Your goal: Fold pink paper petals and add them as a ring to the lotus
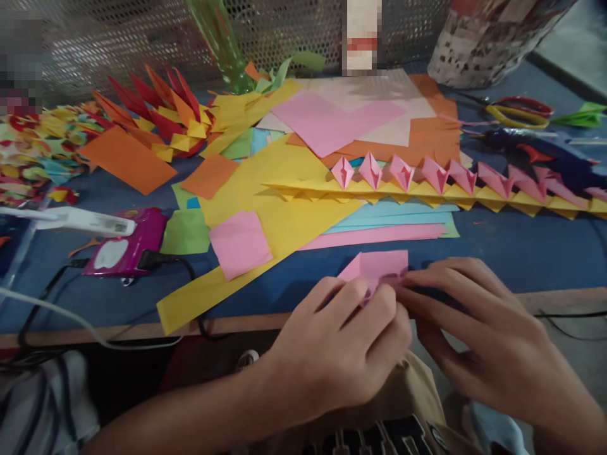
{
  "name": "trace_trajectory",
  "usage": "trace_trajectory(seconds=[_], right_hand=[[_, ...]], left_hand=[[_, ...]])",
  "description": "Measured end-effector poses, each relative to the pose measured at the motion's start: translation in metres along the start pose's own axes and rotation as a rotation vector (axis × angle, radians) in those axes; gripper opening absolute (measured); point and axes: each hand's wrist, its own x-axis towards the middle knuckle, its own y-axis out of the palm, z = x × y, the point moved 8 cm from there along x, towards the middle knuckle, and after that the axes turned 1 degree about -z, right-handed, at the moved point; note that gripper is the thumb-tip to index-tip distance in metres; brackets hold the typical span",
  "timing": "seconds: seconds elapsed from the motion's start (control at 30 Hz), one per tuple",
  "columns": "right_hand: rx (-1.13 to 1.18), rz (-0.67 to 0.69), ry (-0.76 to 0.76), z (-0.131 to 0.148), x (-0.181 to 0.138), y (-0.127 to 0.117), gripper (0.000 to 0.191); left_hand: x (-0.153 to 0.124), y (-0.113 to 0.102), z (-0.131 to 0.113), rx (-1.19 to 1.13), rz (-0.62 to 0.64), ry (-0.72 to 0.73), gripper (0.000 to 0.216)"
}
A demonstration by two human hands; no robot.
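A small pink sheet of paper [386,264], partly folded, is held between my two hands just above the table's front edge. My left hand [355,335] is closed on it with bent fingers, covering its lower part. My right hand [469,328] pinches its right edge between thumb and fingertips. Beyond them lies a yellow folded paper strip [308,189] with several pink folded paper pieces [403,172] standing along it. A pink paper square [241,245] rests to the left, on a large yellow sheet [265,189].
Orange paper pieces [130,159] and a red-orange paper flower [161,114] lie at the back left. A purple power adapter [126,246] with cables sits on the blue table [502,259]. Scissors [519,114] and a dark glue gun [535,148] lie at the right.
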Motion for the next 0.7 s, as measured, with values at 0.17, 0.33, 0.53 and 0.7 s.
trace_trajectory(seconds=[0.17, 0.33, 0.53, 0.7], right_hand=[[-0.001, -0.045, -0.026, -0.009, 0.002, -0.007, 0.042], [-0.030, 0.052, -0.115, -0.012, 0.001, -0.002, 0.034], [0.002, 0.015, -0.072, -0.006, 0.001, 0.002, 0.031], [0.034, 0.027, -0.061, -0.004, 0.000, 0.006, 0.034]], left_hand=[[-0.002, 0.014, 0.004, 0.016, -0.002, 0.007, 0.019], [-0.002, 0.005, 0.010, 0.016, 0.015, 0.058, 0.012], [-0.003, -0.002, 0.006, 0.001, -0.029, 0.064, 0.016], [-0.007, 0.003, 0.009, -0.045, 0.012, -0.016, 0.014]])
